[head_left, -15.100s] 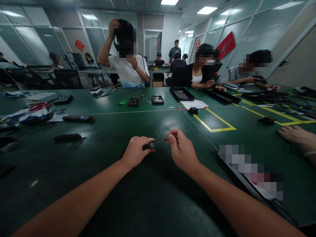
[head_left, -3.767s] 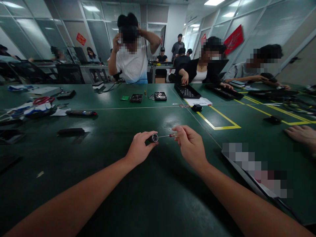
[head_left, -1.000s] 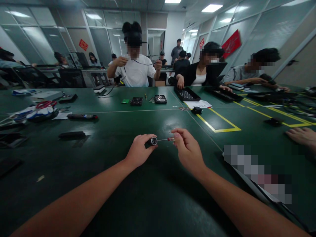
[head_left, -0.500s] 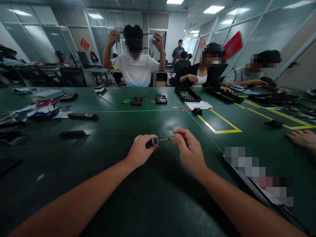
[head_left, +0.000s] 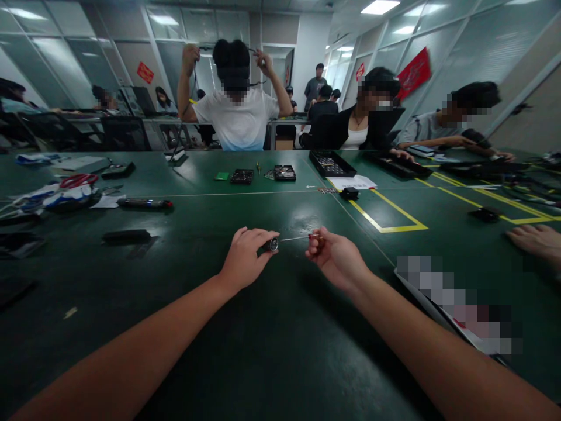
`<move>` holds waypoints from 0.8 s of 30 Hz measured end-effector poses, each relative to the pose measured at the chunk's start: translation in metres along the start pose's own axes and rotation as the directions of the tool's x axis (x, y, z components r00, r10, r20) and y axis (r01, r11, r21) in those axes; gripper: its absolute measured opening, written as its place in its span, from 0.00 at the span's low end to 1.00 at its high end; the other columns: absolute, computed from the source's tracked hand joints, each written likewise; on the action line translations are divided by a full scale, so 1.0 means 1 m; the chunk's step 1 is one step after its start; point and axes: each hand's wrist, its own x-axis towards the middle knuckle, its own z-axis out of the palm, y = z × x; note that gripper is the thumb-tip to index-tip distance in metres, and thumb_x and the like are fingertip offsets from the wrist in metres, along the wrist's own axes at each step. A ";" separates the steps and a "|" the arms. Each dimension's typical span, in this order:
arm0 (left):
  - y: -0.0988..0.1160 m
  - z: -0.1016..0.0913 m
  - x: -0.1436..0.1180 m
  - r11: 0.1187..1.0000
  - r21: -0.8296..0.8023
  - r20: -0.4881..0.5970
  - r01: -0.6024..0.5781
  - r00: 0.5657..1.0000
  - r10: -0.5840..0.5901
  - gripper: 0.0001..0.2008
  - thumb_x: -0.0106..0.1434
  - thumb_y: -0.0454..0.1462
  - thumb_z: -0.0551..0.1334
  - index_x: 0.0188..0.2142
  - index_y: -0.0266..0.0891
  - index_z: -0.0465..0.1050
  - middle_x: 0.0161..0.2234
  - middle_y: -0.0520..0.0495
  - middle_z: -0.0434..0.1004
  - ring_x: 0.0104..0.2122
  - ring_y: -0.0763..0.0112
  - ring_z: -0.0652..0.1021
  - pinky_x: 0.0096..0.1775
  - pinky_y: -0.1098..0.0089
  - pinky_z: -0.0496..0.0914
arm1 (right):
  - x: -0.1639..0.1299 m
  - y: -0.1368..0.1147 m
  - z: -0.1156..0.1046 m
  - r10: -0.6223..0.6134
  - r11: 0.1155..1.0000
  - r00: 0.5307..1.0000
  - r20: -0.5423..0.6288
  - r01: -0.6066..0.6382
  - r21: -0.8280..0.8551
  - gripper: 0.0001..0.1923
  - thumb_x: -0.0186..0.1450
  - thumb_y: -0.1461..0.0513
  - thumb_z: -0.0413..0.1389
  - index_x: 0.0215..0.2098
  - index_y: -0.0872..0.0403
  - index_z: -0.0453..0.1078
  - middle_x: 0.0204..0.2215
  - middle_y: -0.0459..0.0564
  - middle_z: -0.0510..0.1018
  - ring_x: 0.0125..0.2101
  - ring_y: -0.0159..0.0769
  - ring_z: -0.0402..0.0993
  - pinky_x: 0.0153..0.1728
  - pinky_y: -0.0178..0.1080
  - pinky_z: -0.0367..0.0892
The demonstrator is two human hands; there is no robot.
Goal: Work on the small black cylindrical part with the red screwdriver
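My left hand [head_left: 245, 255] is closed round a small black cylindrical part [head_left: 273, 244], whose round, silvery-rimmed end faces right. Opposite it, my right hand [head_left: 337, 257] grips a small screwdriver [head_left: 316, 237] by its reddish see-through handle. The thin metal shaft points left, and its tip sits just short of the cylinder's end, seemingly apart from it. Both hands are above the middle of the dark green table [head_left: 280, 351]. My palm and fingers hide most of the cylinder.
Left lie a dark pen-like tool [head_left: 144, 203], a black bar [head_left: 127, 236] and red-handled scissors [head_left: 79, 181]. Ahead are opened black devices [head_left: 284, 172] and a parts tray [head_left: 332, 164]. A co-worker's hand [head_left: 535, 241] rests at right, near a pixelated sheet [head_left: 451, 304]. People sit opposite.
The screwdriver has drawn back from the cylinder's end, and my right hand has turned, with fingers curled round the handle. My left hand still holds the cylinder. The view has shifted slightly.
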 end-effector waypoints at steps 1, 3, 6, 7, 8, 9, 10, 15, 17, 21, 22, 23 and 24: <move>-0.001 0.000 0.000 1.000 -0.002 0.017 0.019 1.000 -0.019 0.16 0.67 0.35 0.66 0.54 0.47 0.75 0.53 0.48 0.80 0.55 0.59 0.76 0.64 0.44 0.57 | 0.002 0.000 -0.002 -0.024 1.000 1.000 -0.012 0.024 0.001 0.14 0.66 0.50 0.57 0.31 0.50 0.67 0.21 0.44 0.69 0.21 0.36 0.67 0.29 0.44 0.73; -0.001 0.001 0.000 0.998 -0.009 0.047 0.057 0.997 -0.056 0.16 0.67 0.34 0.66 0.54 0.47 0.75 0.53 0.47 0.80 0.55 0.58 0.77 0.64 0.43 0.57 | 0.001 0.000 -0.001 -0.102 0.995 0.994 -0.048 0.101 -0.021 0.15 0.65 0.48 0.58 0.32 0.50 0.68 0.22 0.44 0.71 0.23 0.36 0.68 0.29 0.43 0.73; 0.000 0.002 -0.001 0.997 -0.021 0.056 0.074 0.996 -0.073 0.17 0.67 0.35 0.66 0.54 0.47 0.75 0.52 0.47 0.80 0.55 0.57 0.77 0.65 0.42 0.56 | -0.004 0.001 0.004 -0.222 0.973 0.970 -0.098 0.213 -0.092 0.16 0.63 0.46 0.60 0.34 0.50 0.71 0.25 0.44 0.73 0.26 0.36 0.70 0.30 0.41 0.73; 0.001 0.002 -0.002 0.997 -0.028 0.058 0.075 0.996 -0.073 0.17 0.66 0.35 0.67 0.54 0.47 0.74 0.52 0.47 0.80 0.55 0.58 0.77 0.65 0.42 0.56 | -0.006 0.001 0.006 -0.255 0.963 0.961 -0.111 0.241 -0.121 0.16 0.63 0.46 0.60 0.35 0.50 0.71 0.26 0.44 0.74 0.26 0.35 0.71 0.30 0.40 0.72; 0.001 0.002 -0.002 0.997 -0.034 0.063 0.075 0.995 -0.072 0.17 0.66 0.35 0.67 0.54 0.46 0.74 0.52 0.47 0.80 0.55 0.58 0.77 0.65 0.42 0.56 | -0.008 0.002 0.008 -0.281 0.953 0.952 -0.121 0.263 -0.148 0.16 0.63 0.47 0.61 0.35 0.50 0.72 0.26 0.44 0.74 0.27 0.35 0.71 0.30 0.40 0.72; 0.001 0.003 -0.002 0.996 -0.037 0.067 0.075 0.995 -0.072 0.17 0.66 0.36 0.67 0.54 0.46 0.74 0.51 0.47 0.80 0.54 0.58 0.77 0.65 0.42 0.56 | -0.009 0.002 0.009 -0.303 0.945 0.944 -0.131 0.280 -0.171 0.16 0.63 0.47 0.61 0.35 0.50 0.72 0.26 0.44 0.74 0.28 0.35 0.72 0.29 0.39 0.72; 0.000 0.003 -0.002 0.996 -0.039 0.071 0.077 0.995 -0.075 0.17 0.66 0.36 0.67 0.54 0.45 0.74 0.51 0.47 0.80 0.54 0.58 0.77 0.64 0.42 0.58 | -0.010 0.002 0.010 -0.319 0.938 0.938 -0.139 0.291 -0.186 0.16 0.63 0.47 0.60 0.36 0.50 0.72 0.26 0.44 0.75 0.28 0.35 0.72 0.29 0.39 0.71; -0.002 0.003 -0.001 0.993 -0.078 0.082 0.087 0.993 -0.081 0.14 0.66 0.35 0.66 0.51 0.41 0.75 0.50 0.44 0.79 0.51 0.59 0.78 0.56 0.53 0.71 | -0.009 0.002 0.009 -0.376 0.921 0.906 -0.196 0.342 -0.188 0.16 0.64 0.47 0.59 0.36 0.50 0.71 0.27 0.43 0.76 0.27 0.34 0.72 0.31 0.39 0.71; 0.000 0.003 -0.002 0.997 -0.073 0.107 0.034 0.994 -0.026 0.14 0.67 0.34 0.65 0.52 0.39 0.74 0.51 0.43 0.78 0.51 0.60 0.78 0.55 0.56 0.73 | -0.006 0.003 0.008 -0.405 0.910 0.885 -0.229 0.366 -0.196 0.15 0.64 0.47 0.59 0.36 0.50 0.71 0.28 0.44 0.76 0.27 0.34 0.72 0.31 0.39 0.70; 0.014 0.003 -0.005 0.992 -0.019 0.254 -0.123 0.959 0.124 0.22 0.69 0.33 0.61 0.62 0.40 0.68 0.54 0.41 0.77 0.54 0.59 0.77 0.57 0.56 0.72 | 0.002 0.010 0.003 -0.422 0.904 0.863 -0.278 0.377 -0.203 0.16 0.64 0.46 0.58 0.36 0.50 0.70 0.28 0.44 0.76 0.27 0.34 0.72 0.33 0.40 0.70; 0.019 0.003 -0.005 0.989 -0.014 0.296 -0.149 0.944 0.146 0.22 0.69 0.33 0.60 0.62 0.39 0.68 0.54 0.41 0.77 0.53 0.58 0.77 0.57 0.56 0.72 | 0.005 0.013 0.001 -0.410 0.909 0.867 -0.283 0.365 -0.200 0.17 0.64 0.46 0.58 0.36 0.50 0.70 0.28 0.43 0.76 0.27 0.34 0.72 0.32 0.40 0.70; 0.024 0.003 -0.005 0.986 -0.013 0.329 -0.165 0.931 0.160 0.21 0.69 0.32 0.59 0.61 0.39 0.69 0.53 0.40 0.77 0.53 0.58 0.77 0.57 0.56 0.72 | 0.007 0.014 0.000 -0.393 0.917 0.873 -0.288 0.349 -0.194 0.17 0.64 0.45 0.58 0.36 0.50 0.69 0.28 0.43 0.75 0.27 0.34 0.72 0.31 0.40 0.70; 0.029 0.004 -0.004 0.985 -0.015 0.355 -0.172 0.920 0.166 0.19 0.69 0.32 0.59 0.59 0.38 0.71 0.53 0.40 0.77 0.52 0.58 0.77 0.56 0.56 0.73 | 0.010 0.016 -0.002 -0.375 0.925 0.879 -0.293 0.333 -0.185 0.17 0.63 0.45 0.58 0.36 0.49 0.69 0.27 0.43 0.75 0.26 0.34 0.72 0.31 0.40 0.70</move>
